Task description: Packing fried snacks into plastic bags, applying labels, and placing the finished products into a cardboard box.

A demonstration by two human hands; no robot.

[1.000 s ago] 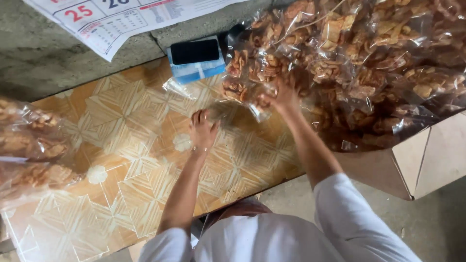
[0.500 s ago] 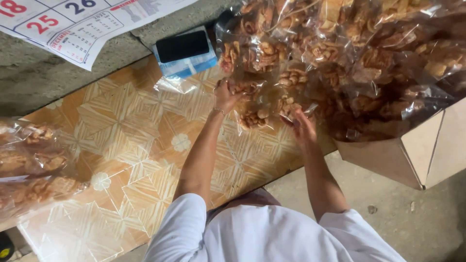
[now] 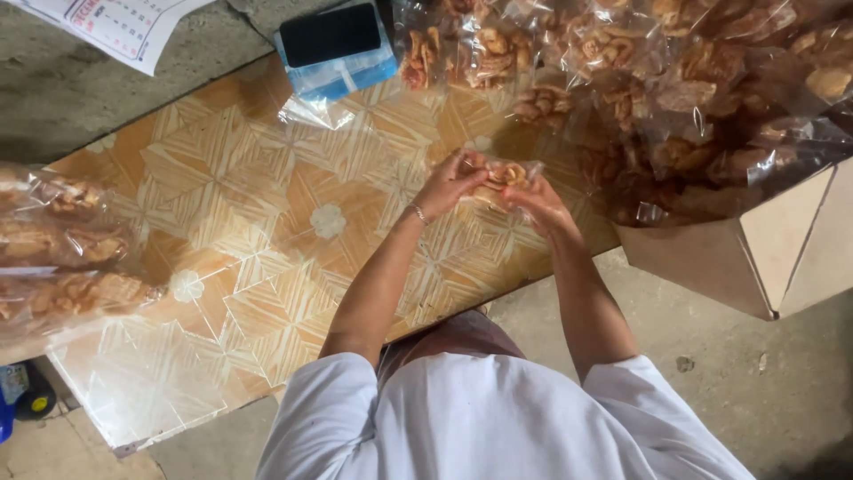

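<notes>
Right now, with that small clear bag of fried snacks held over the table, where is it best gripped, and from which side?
Probably at its empty plastic neck, near the left hand, coming in from that side. The small bag of fried snacks is soft and filled toward the right hand, which cups it; squeezing the filled part would likely crush the pieces.

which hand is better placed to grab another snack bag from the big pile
Right, probably. The right hand sits closer to the pile of bagged snacks on the cardboard box. The left hand is on the far side of the small snack bag both hold.
</notes>
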